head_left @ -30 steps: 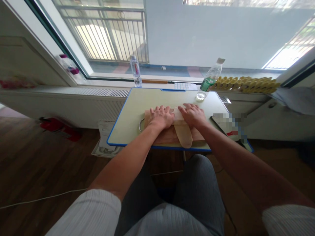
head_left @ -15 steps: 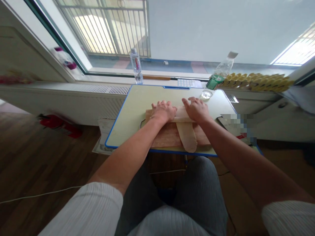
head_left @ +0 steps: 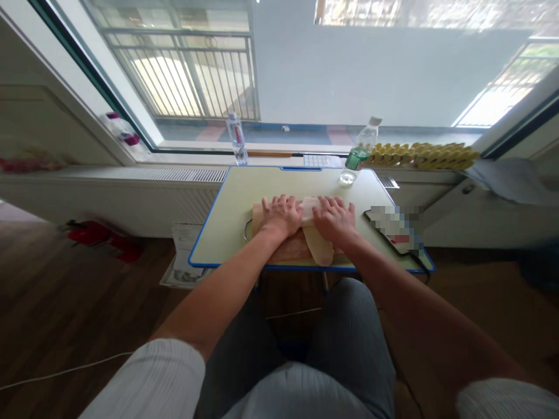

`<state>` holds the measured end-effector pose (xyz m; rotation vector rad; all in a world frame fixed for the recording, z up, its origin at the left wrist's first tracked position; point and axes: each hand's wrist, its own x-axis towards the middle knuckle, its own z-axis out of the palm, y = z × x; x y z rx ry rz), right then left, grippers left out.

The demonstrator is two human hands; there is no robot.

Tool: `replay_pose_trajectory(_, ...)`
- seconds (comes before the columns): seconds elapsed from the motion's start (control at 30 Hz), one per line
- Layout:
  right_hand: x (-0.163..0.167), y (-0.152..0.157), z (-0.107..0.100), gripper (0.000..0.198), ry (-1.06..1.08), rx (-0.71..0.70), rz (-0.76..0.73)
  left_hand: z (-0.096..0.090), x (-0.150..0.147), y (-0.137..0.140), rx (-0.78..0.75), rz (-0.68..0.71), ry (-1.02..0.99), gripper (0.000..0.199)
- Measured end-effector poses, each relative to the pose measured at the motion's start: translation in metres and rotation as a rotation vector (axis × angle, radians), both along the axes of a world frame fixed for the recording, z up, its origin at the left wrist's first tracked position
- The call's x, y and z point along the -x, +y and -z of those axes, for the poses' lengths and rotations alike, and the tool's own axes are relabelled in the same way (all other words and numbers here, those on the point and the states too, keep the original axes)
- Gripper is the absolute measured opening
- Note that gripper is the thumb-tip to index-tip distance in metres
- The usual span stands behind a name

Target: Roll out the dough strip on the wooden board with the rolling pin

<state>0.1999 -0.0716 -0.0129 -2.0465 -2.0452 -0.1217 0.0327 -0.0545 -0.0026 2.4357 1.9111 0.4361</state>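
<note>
Sits before a window (head_left: 371,75), at a tabletop (head_left: 233,201) with a board (head_left: 286,251) along its near side and a bottle (head_left: 357,156) toward its far right. Lays the left hand (head_left: 282,215) and right hand (head_left: 336,218) palms down above the board, fingers outstretched and parted, on what looks like a pale roller (head_left: 308,221). Has a strip (head_left: 319,249) on the board, running from between both hands toward the near edge.
</note>
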Motion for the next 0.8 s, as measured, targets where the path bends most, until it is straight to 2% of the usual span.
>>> replay_pose_trajectory(0.17, 0.000, -0.019, 0.003, 0.065, 0.002, 0.029, 0.040, 0.001, 0.004, -0.030, -0.046, -0.050, -0.008, 0.046)
replay_pose_trajectory(0.27, 0.000, -0.020, 0.003, 0.065, 0.017, 0.024, 0.053, 0.003, 0.007, -0.032, -0.044, -0.050, -0.019, 0.050)
replay_pose_trajectory(0.5, 0.001, 0.002, -0.002, 0.064, 0.004, 0.040, 0.045, 0.009, 0.005, 0.002, 0.006, -0.045, -0.017, 0.052)
replay_pose_trajectory(0.8, -0.001, 0.033, -0.005, 0.062, 0.049, 0.069, 0.043, 0.003, 0.003, 0.039, 0.080, 0.001, 0.036, 0.055)
